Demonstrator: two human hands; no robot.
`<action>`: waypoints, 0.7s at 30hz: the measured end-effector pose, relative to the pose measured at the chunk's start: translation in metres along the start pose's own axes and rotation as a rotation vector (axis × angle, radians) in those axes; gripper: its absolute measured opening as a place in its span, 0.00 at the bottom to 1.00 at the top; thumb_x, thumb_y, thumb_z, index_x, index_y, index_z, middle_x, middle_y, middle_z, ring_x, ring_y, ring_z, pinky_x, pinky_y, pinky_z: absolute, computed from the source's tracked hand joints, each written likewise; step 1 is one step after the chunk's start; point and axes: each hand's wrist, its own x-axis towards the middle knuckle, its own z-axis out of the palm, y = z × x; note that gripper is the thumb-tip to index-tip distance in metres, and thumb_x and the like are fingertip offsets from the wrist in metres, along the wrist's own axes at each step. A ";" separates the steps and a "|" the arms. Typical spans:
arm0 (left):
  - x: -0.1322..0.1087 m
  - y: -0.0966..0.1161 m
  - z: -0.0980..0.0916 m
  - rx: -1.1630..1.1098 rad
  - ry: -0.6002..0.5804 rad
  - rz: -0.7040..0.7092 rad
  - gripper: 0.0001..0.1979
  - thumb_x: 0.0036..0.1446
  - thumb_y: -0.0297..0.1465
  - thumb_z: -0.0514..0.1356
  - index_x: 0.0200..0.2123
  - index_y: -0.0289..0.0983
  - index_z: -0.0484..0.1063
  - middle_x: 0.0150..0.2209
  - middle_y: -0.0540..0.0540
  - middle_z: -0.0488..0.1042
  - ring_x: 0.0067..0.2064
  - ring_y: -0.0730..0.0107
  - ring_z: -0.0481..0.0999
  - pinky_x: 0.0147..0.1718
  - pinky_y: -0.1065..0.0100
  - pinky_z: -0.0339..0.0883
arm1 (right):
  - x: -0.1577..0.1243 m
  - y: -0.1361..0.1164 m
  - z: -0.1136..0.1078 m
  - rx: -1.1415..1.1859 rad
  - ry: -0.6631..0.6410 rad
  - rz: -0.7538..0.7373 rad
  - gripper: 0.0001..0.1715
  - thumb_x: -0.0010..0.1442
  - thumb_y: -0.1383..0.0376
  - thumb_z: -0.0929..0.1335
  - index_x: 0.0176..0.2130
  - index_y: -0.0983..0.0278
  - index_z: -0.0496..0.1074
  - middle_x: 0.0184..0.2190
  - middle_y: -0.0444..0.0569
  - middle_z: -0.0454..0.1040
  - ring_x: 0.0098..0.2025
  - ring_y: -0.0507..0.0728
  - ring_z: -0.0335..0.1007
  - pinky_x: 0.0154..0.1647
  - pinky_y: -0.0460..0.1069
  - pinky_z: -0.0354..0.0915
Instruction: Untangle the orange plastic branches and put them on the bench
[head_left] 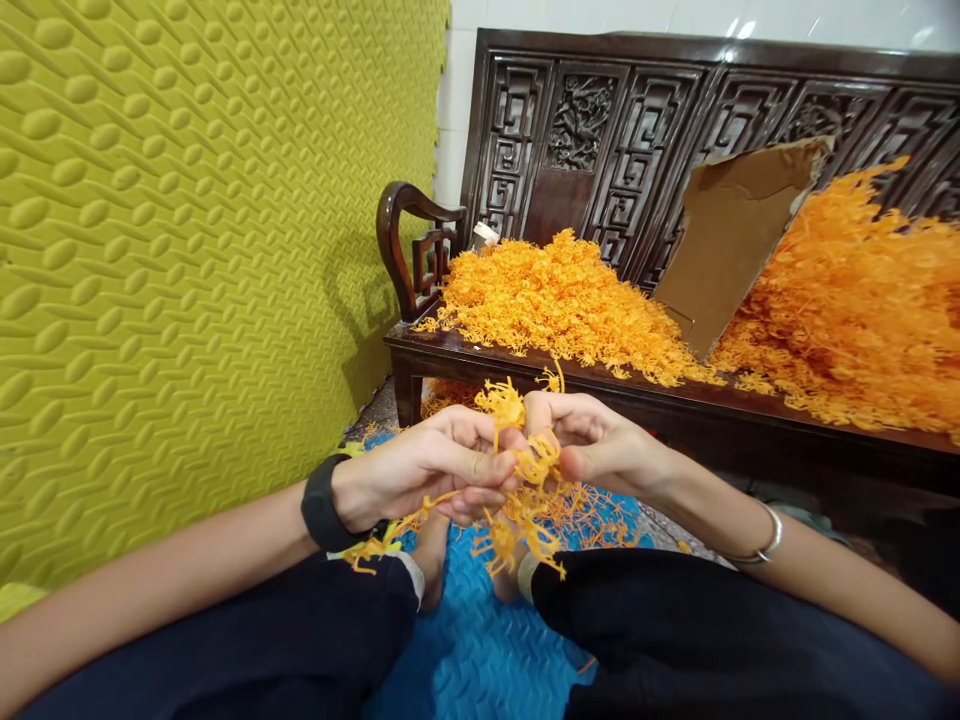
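Left hand (442, 460) and right hand (604, 440) pinched orange pieces (538, 465)
Beyond them, an orange pile (562, 300) spread across a dark wooden desk (442, 348).

No lettering, brand or number can be read. The dark wristband (324, 503) and cardboard (731, 240) show no legible print.

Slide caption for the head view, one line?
Left hand and right hand hold orange pieces before a bench bearing two orange heaps, cardboard between them.
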 end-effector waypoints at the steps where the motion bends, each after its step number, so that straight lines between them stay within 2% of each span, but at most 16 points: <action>1: 0.000 0.000 0.001 -0.007 -0.006 0.000 0.07 0.42 0.27 0.66 0.25 0.32 0.71 0.15 0.53 0.62 0.15 0.84 0.55 0.13 0.79 0.46 | 0.000 0.000 0.000 0.015 -0.007 -0.004 0.17 0.50 0.60 0.73 0.28 0.67 0.64 0.23 0.41 0.61 0.23 0.46 0.55 0.22 0.42 0.51; 8: 0.003 -0.002 0.002 0.006 -0.026 0.018 0.07 0.43 0.28 0.66 0.25 0.32 0.71 0.15 0.53 0.63 0.15 0.84 0.56 0.13 0.78 0.47 | 0.000 0.010 -0.009 0.114 -0.060 -0.001 0.17 0.48 0.61 0.74 0.27 0.66 0.64 0.21 0.40 0.61 0.21 0.45 0.54 0.19 0.42 0.49; 13: 0.001 -0.007 0.000 0.088 -0.057 -0.063 0.09 0.44 0.31 0.66 0.23 0.31 0.71 0.14 0.53 0.63 0.14 0.83 0.57 0.14 0.77 0.48 | -0.003 0.017 -0.016 0.092 -0.150 0.077 0.17 0.46 0.62 0.74 0.25 0.67 0.63 0.21 0.40 0.63 0.22 0.46 0.55 0.21 0.42 0.52; 16: -0.011 -0.003 -0.007 0.086 -0.014 -0.037 0.07 0.42 0.28 0.66 0.21 0.31 0.71 0.13 0.53 0.63 0.13 0.85 0.54 0.13 0.78 0.46 | -0.015 0.010 -0.026 0.151 -0.206 -0.025 0.18 0.49 0.61 0.73 0.23 0.65 0.60 0.18 0.39 0.61 0.20 0.46 0.56 0.20 0.43 0.54; 18: -0.021 0.002 -0.013 0.062 0.049 0.045 0.07 0.41 0.28 0.67 0.21 0.32 0.71 0.13 0.54 0.63 0.13 0.86 0.53 0.12 0.79 0.45 | -0.029 -0.001 -0.036 0.122 -0.087 -0.135 0.18 0.51 0.60 0.71 0.23 0.64 0.58 0.17 0.38 0.59 0.18 0.46 0.55 0.19 0.43 0.54; 21: -0.030 0.007 -0.022 0.062 0.099 0.092 0.09 0.44 0.31 0.67 0.22 0.33 0.71 0.13 0.55 0.61 0.13 0.85 0.53 0.11 0.81 0.49 | -0.053 -0.017 -0.063 -0.121 0.262 -0.185 0.15 0.53 0.59 0.70 0.28 0.62 0.60 0.19 0.38 0.60 0.18 0.47 0.55 0.20 0.44 0.54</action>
